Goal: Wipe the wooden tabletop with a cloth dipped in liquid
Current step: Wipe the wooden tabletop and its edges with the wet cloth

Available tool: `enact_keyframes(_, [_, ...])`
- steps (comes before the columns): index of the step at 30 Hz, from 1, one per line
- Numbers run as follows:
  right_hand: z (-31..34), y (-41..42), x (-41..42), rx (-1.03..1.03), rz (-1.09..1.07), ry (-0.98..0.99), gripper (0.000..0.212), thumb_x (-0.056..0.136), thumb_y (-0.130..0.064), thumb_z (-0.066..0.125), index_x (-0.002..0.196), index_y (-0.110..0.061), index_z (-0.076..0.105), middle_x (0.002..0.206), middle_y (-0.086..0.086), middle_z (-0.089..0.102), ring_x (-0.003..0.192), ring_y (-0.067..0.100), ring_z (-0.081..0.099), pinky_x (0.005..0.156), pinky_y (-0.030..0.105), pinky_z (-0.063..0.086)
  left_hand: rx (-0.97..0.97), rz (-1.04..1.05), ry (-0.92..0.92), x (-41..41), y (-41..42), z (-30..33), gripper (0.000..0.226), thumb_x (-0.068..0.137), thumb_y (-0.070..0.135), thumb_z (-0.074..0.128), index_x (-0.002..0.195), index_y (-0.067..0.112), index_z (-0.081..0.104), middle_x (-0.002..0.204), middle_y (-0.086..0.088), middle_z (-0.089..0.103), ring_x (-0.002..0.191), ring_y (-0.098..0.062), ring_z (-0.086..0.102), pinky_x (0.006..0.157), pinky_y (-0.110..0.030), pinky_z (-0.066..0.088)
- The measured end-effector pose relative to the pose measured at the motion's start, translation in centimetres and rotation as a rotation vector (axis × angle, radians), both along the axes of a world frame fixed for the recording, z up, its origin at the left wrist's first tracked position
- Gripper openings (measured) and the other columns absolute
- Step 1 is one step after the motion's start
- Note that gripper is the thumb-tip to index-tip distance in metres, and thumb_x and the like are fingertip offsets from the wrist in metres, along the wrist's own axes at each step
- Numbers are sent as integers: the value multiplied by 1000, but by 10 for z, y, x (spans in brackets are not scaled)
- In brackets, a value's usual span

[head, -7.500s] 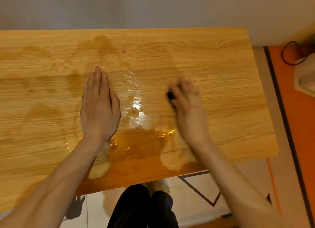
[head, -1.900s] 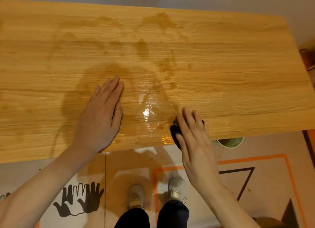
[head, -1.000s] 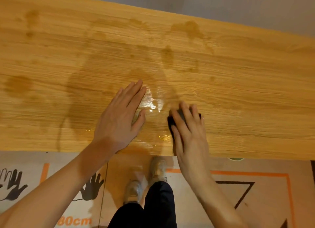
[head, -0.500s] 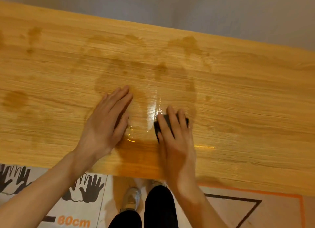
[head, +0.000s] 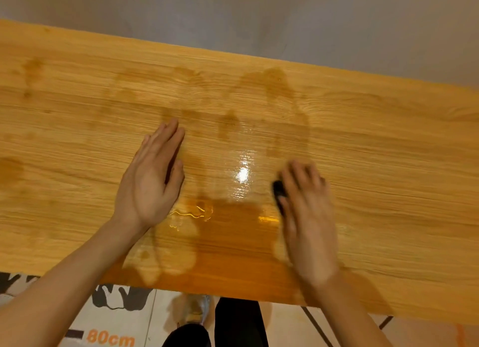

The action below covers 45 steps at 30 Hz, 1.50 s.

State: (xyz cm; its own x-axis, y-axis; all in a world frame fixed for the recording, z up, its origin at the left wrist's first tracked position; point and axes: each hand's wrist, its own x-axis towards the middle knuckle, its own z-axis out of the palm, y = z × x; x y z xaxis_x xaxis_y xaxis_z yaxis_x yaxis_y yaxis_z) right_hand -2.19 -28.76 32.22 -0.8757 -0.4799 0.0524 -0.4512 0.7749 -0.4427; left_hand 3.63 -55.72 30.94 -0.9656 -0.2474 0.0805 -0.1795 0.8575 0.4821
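L hand (head: 151,180) lies flat, fingers straight, palm down on the tabletop (head: 388,165), bracing. R hand (head: 307,217) is blurred w/ motion; it presses a dark cloth (head: 278,188) to the wood, fingers over the top of it, only the cloth's left edge showing. Cloth sits right of center, mid-depth, beside a glossy wet patch (head: 241,175). Darker damp marks reach far and left.

Risks, as I judge them: liquid pooled near the L wrist could get pushed off the near edge onto the floor; the L palm could slip on wet wood; dry right end might get missed.
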Motion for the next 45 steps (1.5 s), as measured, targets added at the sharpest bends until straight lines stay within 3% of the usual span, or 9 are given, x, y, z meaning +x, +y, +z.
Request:
enact_keyframes(5, [3,-5,-4,-10,-343,14,49,102,-26,25,150,-13,29,160,5,18,149,22,6,121,46,6,-22,17,-19,-2,0,2,53,102,21,39,153,7,39,163,-5,32,153,-16,23,127,-33,14])
enact_keyframes(11, [-14,-113,1,58,-95,113,69,82,-8,73,143,-10,39,152,14,35,143,34,28,118,50,18,-34,15,-24,0,1,2,52,101,19,40,152,7,40,163,-5,32,153,-16,24,127,-31,13])
enact_keyframes(15, [-6,-73,-18,142,103,83,52,93,-9,52,143,-11,38,154,14,32,144,34,23,119,49,15,-27,17,-17,0,0,2,53,101,18,41,153,7,40,163,-5,32,153,-17,24,127,-30,12])
enact_keyframes(21, [5,-13,-48,-31,-412,-6,45,105,-18,33,149,-10,32,159,7,21,148,25,9,120,51,9,-14,-13,22,1,-2,0,51,103,15,41,152,2,39,162,-10,32,153,-23,24,127,-37,15])
enact_keyframes(27, [-15,-152,-34,9,-99,65,48,95,-14,44,142,-7,43,154,14,33,144,36,23,117,51,15,-9,-16,15,2,0,0,51,104,18,38,153,3,36,164,-9,29,154,-21,22,127,-37,15])
enact_keyframes(30, [-4,-130,-40,46,26,47,45,102,-16,41,146,-11,38,156,8,28,146,30,18,120,45,11,2,-21,-14,1,-2,1,53,104,19,38,155,5,33,165,-7,26,155,-18,18,127,-32,11])
enact_keyframes(37, [0,-51,-73,-10,-494,-3,44,103,-17,32,147,-10,36,157,10,25,147,30,14,120,48,7,-16,-23,-67,-3,-2,1,54,104,23,33,156,9,30,166,-6,22,155,-18,16,127,-28,4])
enact_keyframes(42, [-10,-162,-46,31,-190,67,44,104,-16,38,148,-12,35,158,8,24,148,28,12,121,42,5,28,-40,-56,-3,-2,-1,55,104,19,38,157,11,28,167,-4,19,156,-17,13,127,-29,3])
enact_keyframes(45, [-1,-139,-57,-3,-26,-1,44,104,-21,38,148,-16,36,158,2,25,149,22,10,122,40,6,89,-58,-49,-4,-6,0,55,103,19,43,156,12,32,167,-4,22,155,-17,16,127,-29,5])
